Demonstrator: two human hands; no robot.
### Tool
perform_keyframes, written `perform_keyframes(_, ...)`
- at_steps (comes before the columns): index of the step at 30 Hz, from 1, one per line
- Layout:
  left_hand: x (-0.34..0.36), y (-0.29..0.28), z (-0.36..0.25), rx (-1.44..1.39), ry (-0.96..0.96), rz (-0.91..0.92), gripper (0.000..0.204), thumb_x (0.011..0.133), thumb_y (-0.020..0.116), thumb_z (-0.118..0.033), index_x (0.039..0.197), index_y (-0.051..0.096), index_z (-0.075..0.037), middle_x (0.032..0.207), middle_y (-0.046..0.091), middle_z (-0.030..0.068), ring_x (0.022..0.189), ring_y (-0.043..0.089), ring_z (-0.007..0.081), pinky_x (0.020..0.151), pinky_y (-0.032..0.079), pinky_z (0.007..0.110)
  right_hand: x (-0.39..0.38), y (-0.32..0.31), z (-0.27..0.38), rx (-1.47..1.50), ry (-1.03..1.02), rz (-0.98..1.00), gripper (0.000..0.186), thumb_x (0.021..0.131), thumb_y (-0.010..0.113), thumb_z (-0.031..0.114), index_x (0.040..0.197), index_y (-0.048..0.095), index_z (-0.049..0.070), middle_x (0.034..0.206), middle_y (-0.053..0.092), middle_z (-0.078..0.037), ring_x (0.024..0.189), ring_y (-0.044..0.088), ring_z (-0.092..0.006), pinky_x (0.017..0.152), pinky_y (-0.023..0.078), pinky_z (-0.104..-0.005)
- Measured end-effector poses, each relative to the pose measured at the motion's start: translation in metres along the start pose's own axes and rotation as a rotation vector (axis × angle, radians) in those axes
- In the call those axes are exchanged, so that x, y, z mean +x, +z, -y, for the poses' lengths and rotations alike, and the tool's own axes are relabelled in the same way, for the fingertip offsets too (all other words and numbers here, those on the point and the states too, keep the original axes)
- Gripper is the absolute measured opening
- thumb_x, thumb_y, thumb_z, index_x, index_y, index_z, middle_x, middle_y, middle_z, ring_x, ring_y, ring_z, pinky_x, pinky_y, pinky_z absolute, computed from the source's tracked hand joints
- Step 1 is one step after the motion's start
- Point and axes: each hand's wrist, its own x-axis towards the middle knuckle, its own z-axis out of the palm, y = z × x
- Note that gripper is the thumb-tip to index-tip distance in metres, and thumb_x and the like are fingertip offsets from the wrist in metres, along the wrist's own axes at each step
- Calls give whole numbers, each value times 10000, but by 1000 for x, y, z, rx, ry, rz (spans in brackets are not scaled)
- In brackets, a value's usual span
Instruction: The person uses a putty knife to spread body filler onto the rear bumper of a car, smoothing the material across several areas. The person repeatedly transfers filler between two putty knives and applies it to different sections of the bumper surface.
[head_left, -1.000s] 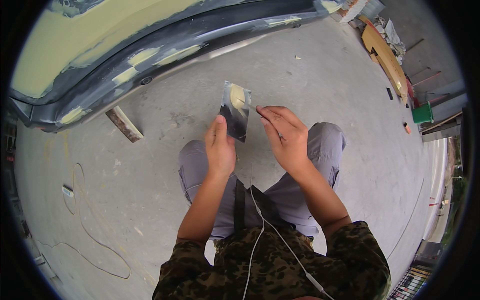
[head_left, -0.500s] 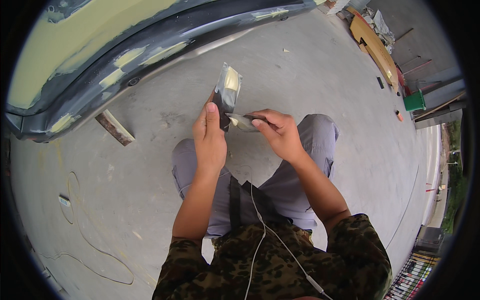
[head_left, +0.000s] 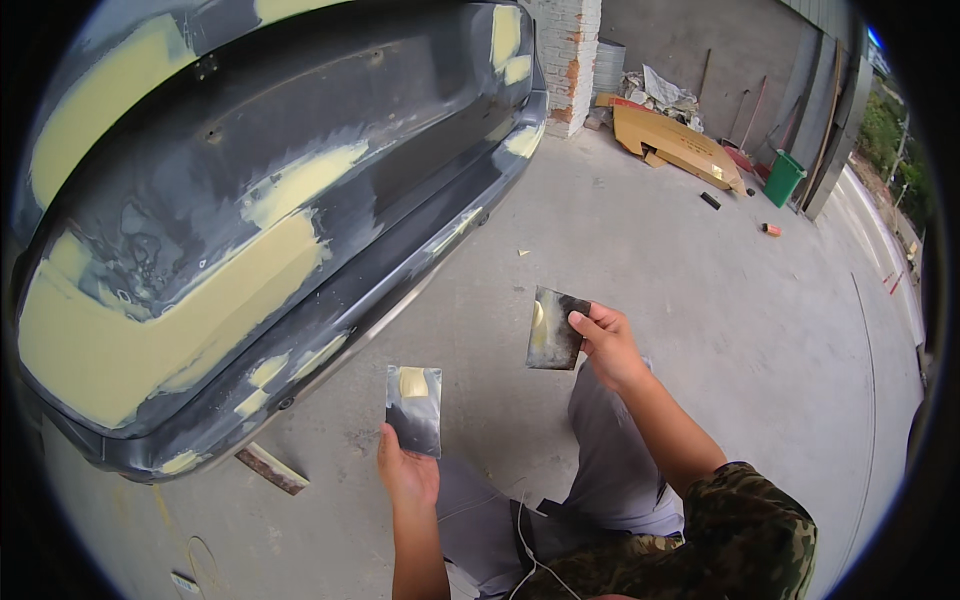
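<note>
My left hand [head_left: 408, 478] grips the lower edge of a thin rectangular putty spreader [head_left: 415, 422], with a dab of pale yellow putty [head_left: 413, 382] near its far end. Off to the right and a little farther out, my right hand [head_left: 612, 345] pinches a second flat putty spreader [head_left: 557, 345] between thumb and fingers. A streak of yellow putty lies along that one's left edge. The two spreaders are apart. Beyond them at the left stands a dark car body panel [head_left: 300, 190] with broad patches of yellow putty; neither spreader touches it.
A dirty flat strip [head_left: 272, 468] lies on the concrete floor below the panel's lower edge. Against the back wall rest flattened cardboard [head_left: 675, 145], crumpled sheets and a green bin [head_left: 784, 178]. A white brick pillar [head_left: 570, 65] stands at the panel's far end.
My hands have moved apart, and the spreaders that met before are now separate. The right one has swung outward and turned upright. The view has tilted up, showing more of the car panel.
</note>
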Motion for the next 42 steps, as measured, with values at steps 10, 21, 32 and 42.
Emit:
perform_keyframes(10, 109, 158, 115, 94, 48, 111, 495, 1083, 472, -368, 1389, 507, 19, 1406, 579, 103, 1290, 559, 252, 1102, 428, 420, 230, -161, 89, -107, -267, -7, 262, 1020, 610, 146, 1204, 679, -27, 1033, 713, -30, 919, 640, -89, 864, 518, -280)
perform_keyframes(21, 213, 331, 260, 45, 170, -122, 549, 1077, 477, -355, 1457, 440, 40, 1464, 531, 127, 1332, 531, 280, 1124, 417, 455, 537, -223, 230, -423, -731, 165, 239, 989, 610, 58, 1205, 696, 2, 1058, 721, -105, 946, 670, -181, 830, 514, -299)
perform_keyframes(32, 233, 390, 276, 88, 228, -72, 582, 1072, 472, -400, 1448, 457, 45, 1439, 552, 118, 1328, 528, 263, 1124, 399, 427, 666, -126, 320, -492, -1741, -67, 414, 741, 661, -112, 1114, 740, 49, 1140, 727, -91, 1100, 682, -307, 956, 544, -427)
perform_keyframes(42, 263, 384, 276, 64, 214, -92, 560, 1079, 470, -379, 1430, 471, 57, 1428, 557, 123, 1314, 540, 257, 1119, 403, 422, 668, -156, 229, -679, -1627, 30, 402, 736, 706, -93, 1112, 746, 42, 1160, 728, -90, 1159, 674, -287, 1021, 527, -450)
